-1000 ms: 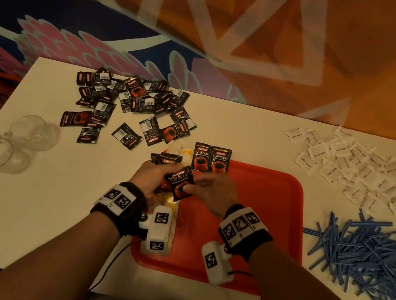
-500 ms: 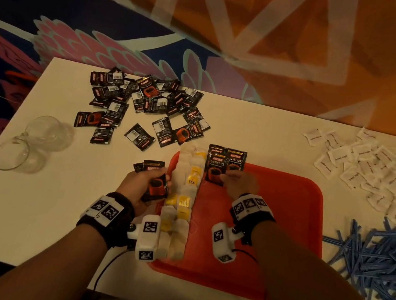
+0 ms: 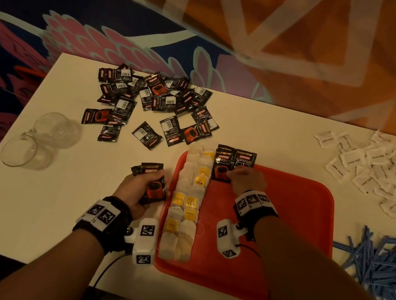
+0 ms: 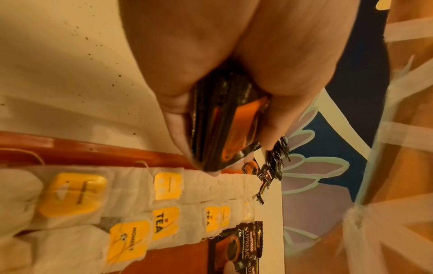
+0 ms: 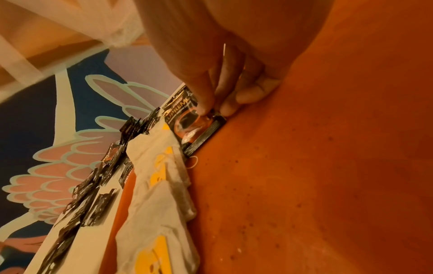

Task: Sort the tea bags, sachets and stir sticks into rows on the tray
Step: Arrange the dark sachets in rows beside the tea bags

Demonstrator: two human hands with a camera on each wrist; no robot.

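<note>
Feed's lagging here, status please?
Left hand grips stack of black coffee sachets. Right hand pinching one sachet onto red plastic tray. Nothing blocking.

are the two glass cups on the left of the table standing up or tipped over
Tipped over. Both glass cups lie on their sides on the white table, the nearer one's round rim facing the camera.

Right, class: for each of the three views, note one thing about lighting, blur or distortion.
Head view: dim, warm orange light, table edges bowed by the wide lens. Left wrist view: palm close and soft, tea bags sharper, right side smeared. Right wrist view: tray fills the frame, the top left corner blurred.
</note>
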